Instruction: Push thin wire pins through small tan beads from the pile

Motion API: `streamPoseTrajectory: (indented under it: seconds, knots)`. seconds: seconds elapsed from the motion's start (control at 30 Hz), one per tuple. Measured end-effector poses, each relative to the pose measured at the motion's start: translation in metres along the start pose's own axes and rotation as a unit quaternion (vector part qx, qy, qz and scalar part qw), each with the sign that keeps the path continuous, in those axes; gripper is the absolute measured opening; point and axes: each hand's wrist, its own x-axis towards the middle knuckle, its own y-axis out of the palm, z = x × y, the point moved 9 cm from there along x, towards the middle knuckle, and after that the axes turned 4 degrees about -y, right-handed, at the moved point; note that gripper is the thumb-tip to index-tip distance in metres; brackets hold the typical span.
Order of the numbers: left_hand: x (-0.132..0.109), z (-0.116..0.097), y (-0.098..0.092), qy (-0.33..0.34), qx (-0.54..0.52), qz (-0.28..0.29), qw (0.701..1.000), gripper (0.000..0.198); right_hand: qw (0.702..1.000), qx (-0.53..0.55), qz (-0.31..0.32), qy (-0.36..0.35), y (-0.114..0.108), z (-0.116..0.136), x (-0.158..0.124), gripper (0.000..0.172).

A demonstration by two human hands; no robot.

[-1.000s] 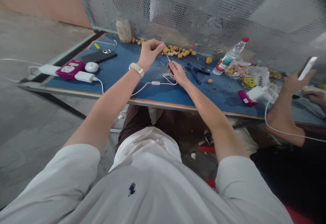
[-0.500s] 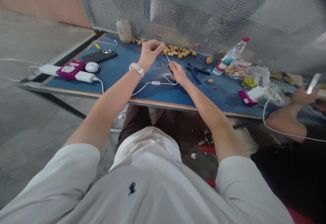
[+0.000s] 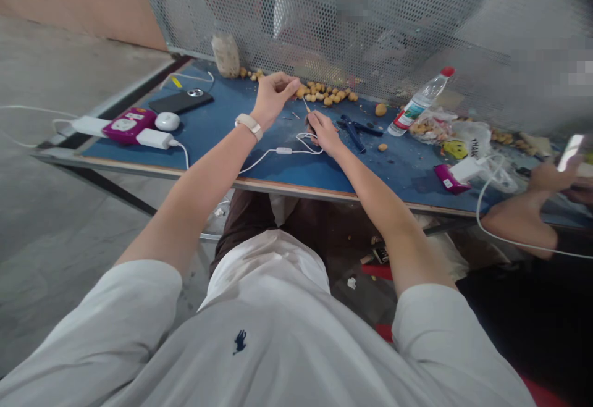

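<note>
My left hand (image 3: 274, 97), with a pale band on its wrist, is closed in a pinch at a small tan nut-like ball (image 3: 301, 92). Its fingers partly cover the ball. To the right, my right hand (image 3: 323, 130) grips a pen-shaped soldering iron (image 3: 308, 110) with a brass collar and dark handle. The iron's thin metal tip points up toward the ball; whether they touch I cannot tell. A white cord (image 3: 306, 144) loops beside my right hand and runs left through an inline switch (image 3: 284, 151). Blue-handled pliers (image 3: 354, 132) lie just right of that hand.
More tan balls (image 3: 331, 95) lie along the perforated metal screen (image 3: 319, 24). Leftward are a jar (image 3: 226, 56), a black phone (image 3: 180, 103) and a magenta power socket (image 3: 127, 126). Rightward stand a plastic bottle (image 3: 419, 104), plastic bags (image 3: 463, 138) and another person's hand (image 3: 551, 172) with a phone.
My hands stay almost in place, with the iron's tip shifting only slightly. The other person's phone at the right has tilted a little.
</note>
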Motion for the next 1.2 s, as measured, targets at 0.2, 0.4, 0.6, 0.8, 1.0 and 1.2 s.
streamPoseTrajectory:
  seconds: [0.2,0.4,0.6,0.8,1.0,1.2]
  knots:
    - [-0.002,-0.006,-0.001,-0.002,-0.020,-0.012,1.000,0.059,1.000,-0.009,0.005,0.011,0.002,0.006,-0.003,0.106]
    - [0.000,-0.006,0.002,0.010,0.010,0.009,1.000,0.064,1.000,0.016,0.004,-0.004,0.001,0.008,-0.004,0.104]
    - [0.001,-0.003,0.003,0.021,0.023,0.022,0.999,0.066,1.000,-0.003,-0.005,0.006,0.000,0.007,-0.003,0.106]
    - [0.001,-0.002,-0.002,0.016,0.013,-0.007,1.000,0.064,1.000,0.002,0.002,0.001,0.002,0.013,-0.004,0.107]
    - [-0.007,-0.020,0.002,0.024,0.017,0.017,0.999,0.067,1.000,0.001,-0.006,0.011,0.002,0.013,-0.004,0.108]
    - [-0.007,-0.022,0.003,0.029,0.015,0.020,0.999,0.064,1.000,-0.007,-0.009,0.011,0.001,0.014,-0.005,0.110]
